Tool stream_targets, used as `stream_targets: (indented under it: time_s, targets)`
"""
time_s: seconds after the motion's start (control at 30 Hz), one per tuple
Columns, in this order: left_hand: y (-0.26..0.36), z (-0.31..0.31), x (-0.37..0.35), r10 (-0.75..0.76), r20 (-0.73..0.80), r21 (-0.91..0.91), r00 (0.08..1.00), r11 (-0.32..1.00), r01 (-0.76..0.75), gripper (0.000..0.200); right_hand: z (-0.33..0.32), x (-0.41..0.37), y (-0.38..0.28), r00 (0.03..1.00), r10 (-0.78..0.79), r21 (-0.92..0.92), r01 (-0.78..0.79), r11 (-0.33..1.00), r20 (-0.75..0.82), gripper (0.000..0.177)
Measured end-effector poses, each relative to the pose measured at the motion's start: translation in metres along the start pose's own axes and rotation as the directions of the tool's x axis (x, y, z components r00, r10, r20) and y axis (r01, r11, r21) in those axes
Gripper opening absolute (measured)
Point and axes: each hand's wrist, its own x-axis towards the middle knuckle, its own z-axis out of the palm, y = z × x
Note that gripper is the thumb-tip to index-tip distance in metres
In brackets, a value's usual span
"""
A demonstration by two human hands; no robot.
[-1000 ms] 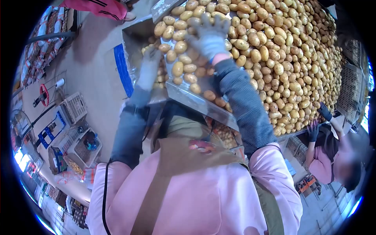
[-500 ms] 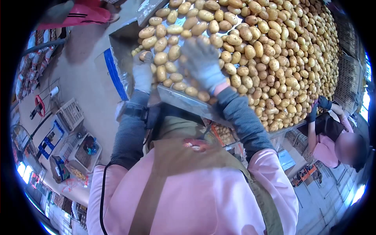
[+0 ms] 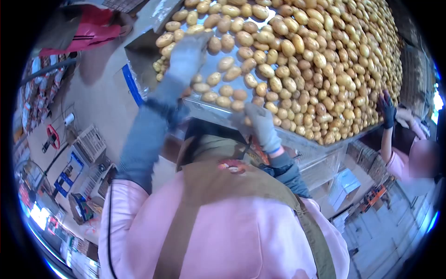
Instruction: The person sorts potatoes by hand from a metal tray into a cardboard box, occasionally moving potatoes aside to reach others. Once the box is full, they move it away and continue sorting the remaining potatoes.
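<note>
Many yellow-brown potatoes point(image 3: 320, 60) lie on a metal sorting table point(image 3: 209, 108), spread loosely at the left and piled thick at the right. My left hand point(image 3: 188, 53), in a grey glove, reaches over the potatoes by the table's left end, its fingers smeared by motion. At the front edge is my right hand point(image 3: 261, 124), gloved too, with fingers curled beside the nearest potatoes; what they hold is hidden. Both forearms wear dark grey sleeves.
A co-worker's dark-gloved hand point(image 3: 386, 109) touches the pile at the right. Another person in red and dark clothing point(image 3: 95, 30) stands at the upper left. Crates point(image 3: 90, 144) sit on the floor at the left, and a light-blue box point(image 3: 344, 186) stands below the table's right side.
My left hand has moved up and right over the potatoes. My right hand has drawn back from the middle to the front edge. Potatoes near the front left have shifted, baring more table surface.
</note>
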Motion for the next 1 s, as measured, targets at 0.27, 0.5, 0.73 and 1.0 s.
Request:
stream_targets:
  time_s: [0.27,0.5,0.73,1.0]
  targets:
    - [-0.024,0.033,0.088,0.123,0.442,0.226,0.888,0.943,-0.243,0.053,-0.065,-0.339,0.222,0.529,0.845,0.313,-0.791,0.525,-0.081,0.041]
    - [0.002,0.017,0.055,-0.192,0.177,-0.187,0.965,0.956,0.225,0.046,-0.104,-0.374,0.235,0.233,0.569,0.471,-0.364,0.803,-0.789,0.038]
    - [0.009,-0.003,-0.051,-0.346,0.391,-0.902,0.852,0.037,0.429,0.032,-0.021,-0.038,0.084,0.896,-0.120,-0.541,-0.147,0.828,-0.427,0.064]
    - [0.028,-0.013,-0.114,-0.316,0.585,-0.793,0.747,-0.030,0.608,0.027,-0.067,0.135,0.036,0.883,-0.394,-0.469,0.242,0.849,-0.257,0.039]
